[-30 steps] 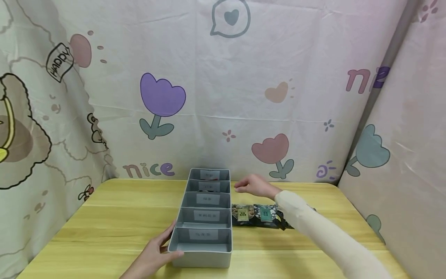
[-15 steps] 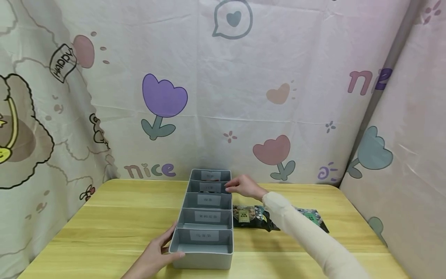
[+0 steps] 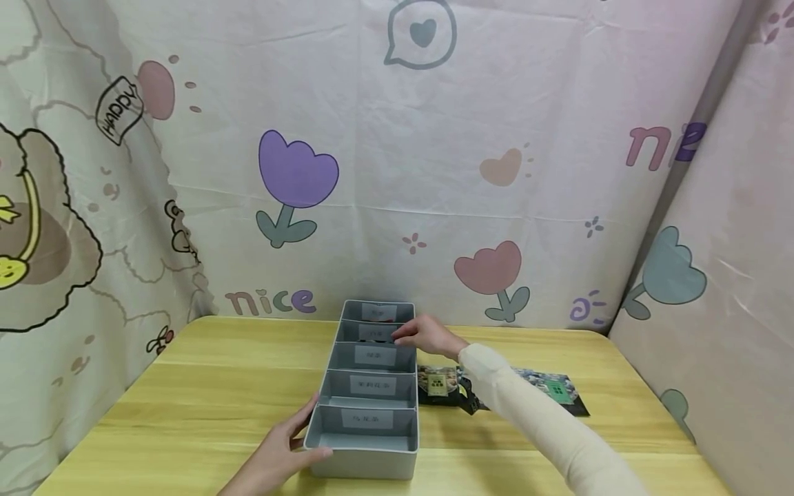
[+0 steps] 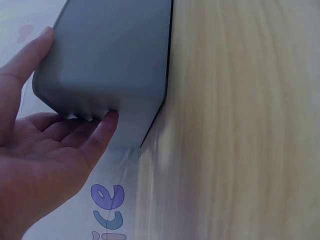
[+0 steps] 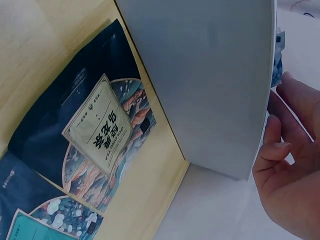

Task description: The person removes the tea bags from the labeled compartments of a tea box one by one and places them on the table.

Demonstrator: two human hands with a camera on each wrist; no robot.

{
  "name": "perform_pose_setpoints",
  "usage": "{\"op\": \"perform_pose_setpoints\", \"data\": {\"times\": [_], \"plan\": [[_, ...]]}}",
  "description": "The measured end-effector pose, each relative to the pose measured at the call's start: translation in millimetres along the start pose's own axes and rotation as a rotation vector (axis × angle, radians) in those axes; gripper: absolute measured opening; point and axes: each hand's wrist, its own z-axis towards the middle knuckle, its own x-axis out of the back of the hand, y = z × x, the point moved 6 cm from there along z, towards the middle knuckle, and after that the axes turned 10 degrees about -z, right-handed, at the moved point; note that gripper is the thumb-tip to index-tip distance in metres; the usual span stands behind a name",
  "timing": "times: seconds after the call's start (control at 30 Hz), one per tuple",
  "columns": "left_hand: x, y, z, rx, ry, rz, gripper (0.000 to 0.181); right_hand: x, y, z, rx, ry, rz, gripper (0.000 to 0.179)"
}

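Observation:
A long grey divider box [image 3: 364, 463] with labelled compartments stands in the middle of the table. My left hand [image 3: 273, 451] holds its near left corner, thumb on the front wall and fingers on the left side; the left wrist view shows these fingers [image 4: 102, 135] bent against the wall. My right hand [image 3: 428, 335] reaches over the right rim into the second compartment from the back, fingers bent. Past its fingertips a small patterned blue packet [image 5: 278, 57] shows above the rim. I cannot tell whether the fingers pinch it.
Dark tea pouches lie flat right of the box, one with a cream label [image 5: 100, 125] reading oolong tea and another with a teal label [image 5: 37, 227]. The right sleeve [image 3: 527, 399] crosses over them. A printed curtain [image 3: 372, 172] hangs behind the table.
My right hand has moved left from beside the box to over the second compartment from the back. The left hand keeps its hold on the corner. The view has shifted slightly.

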Motion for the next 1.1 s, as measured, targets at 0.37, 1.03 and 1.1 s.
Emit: {"op": "perform_pose_setpoints", "data": {"times": [0.37, 1.03, 1.1], "plan": [[-0.3, 0.7, -1.4, 0.004, 0.005, -0.003, 0.087, -6, -1, 0.6, -0.007, 0.063, 0.08, 0.018], [0.6, 1.5, -1.3, -0.05, 0.032, 0.039, 0.087, -14, 4, 2.3, -0.007, 0.149, 0.072, 0.017], [0.9, 1.1, -1.6, -0.046, 0.033, 0.041, 0.087, -14, 4, 2.5, -0.023, 0.146, 0.089, 0.018]]}}
